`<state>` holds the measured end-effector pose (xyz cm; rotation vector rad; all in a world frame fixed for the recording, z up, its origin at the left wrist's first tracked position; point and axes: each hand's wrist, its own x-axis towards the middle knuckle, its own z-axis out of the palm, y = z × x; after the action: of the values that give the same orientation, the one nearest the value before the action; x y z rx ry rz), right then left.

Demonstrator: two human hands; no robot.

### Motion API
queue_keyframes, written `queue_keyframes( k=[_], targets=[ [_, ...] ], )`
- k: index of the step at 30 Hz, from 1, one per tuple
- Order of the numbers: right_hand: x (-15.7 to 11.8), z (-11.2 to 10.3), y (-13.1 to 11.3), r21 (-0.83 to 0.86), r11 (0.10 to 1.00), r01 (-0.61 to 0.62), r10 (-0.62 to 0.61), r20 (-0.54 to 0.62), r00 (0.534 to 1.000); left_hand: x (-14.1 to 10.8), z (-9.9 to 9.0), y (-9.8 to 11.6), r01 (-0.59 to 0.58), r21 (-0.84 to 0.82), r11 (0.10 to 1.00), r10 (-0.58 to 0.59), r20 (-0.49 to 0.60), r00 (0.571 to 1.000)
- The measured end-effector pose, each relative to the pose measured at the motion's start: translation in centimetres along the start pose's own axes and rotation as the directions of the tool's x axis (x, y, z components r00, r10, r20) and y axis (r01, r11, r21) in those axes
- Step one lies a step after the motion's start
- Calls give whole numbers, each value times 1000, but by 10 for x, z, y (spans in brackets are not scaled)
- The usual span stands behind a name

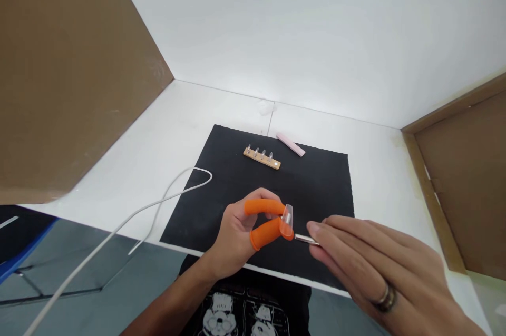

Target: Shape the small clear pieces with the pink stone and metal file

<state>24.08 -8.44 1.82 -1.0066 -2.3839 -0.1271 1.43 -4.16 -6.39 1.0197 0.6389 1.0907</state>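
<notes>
My left hand (237,236) wears orange finger cots on its thumb and index finger. Those two fingertips pinch a clear false nail tip (288,220) above the black mat. From the right comes my right hand (367,262), with a ring on one finger. Its fingers are closed around a thin silver metal tool (306,239), whose end reaches the orange thumb tip close to the nail tip. Whether the tool touches the nail tip I cannot tell. The rest of the tool is hidden by my fingers.
Beyond my hands, a wooden strip (261,158) holds several clear nail tips upright on the black mat (225,188). A pink nail buffer (290,144) lies across the mat's far edge. A white cable (158,201) loops over the left side. Brown panels flank the white table.
</notes>
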Motion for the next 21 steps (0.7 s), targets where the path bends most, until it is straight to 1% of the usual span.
queue_keyframes(
  k=[1,5,6,8,11,13,15,18,19,21],
  targets=[
    [-1,0,2,-15,1000,2,-3,-14,1000,0,0,0,0,-2,1000,0,-1,1000],
    [-5,-2,16,-206,978,-27,-2,-136,991,0,2,0,7,-13,1000,-7,6,1000],
    [-4,-2,17,-220,975,-33,0,-150,989,0,2,0,7,-15,1000,-7,9,1000],
    [-1,-2,11,-174,984,-27,6,-117,993,0,2,-1,3,-18,1000,-3,10,1000],
    [4,-2,-4,-42,999,9,-10,-34,999,-1,1,-2,1,-13,1000,-1,15,1000],
    [4,-2,-5,-14,1000,9,-9,-6,1000,-1,1,-3,3,-9,1000,-2,19,1000],
    [0,-3,2,-75,997,-1,-1,-36,999,-1,1,-4,8,-11,1000,-7,18,1000],
    [-5,-4,17,-215,976,-22,-6,-127,992,0,1,-3,6,-11,1000,-6,20,1000],
    [-6,-4,19,-230,973,-27,-6,-142,990,0,1,-3,7,-7,1000,-7,20,1000],
    [-5,-4,15,-201,979,-23,0,-114,994,0,1,-2,10,3,1000,-10,17,1000]
  ],
)
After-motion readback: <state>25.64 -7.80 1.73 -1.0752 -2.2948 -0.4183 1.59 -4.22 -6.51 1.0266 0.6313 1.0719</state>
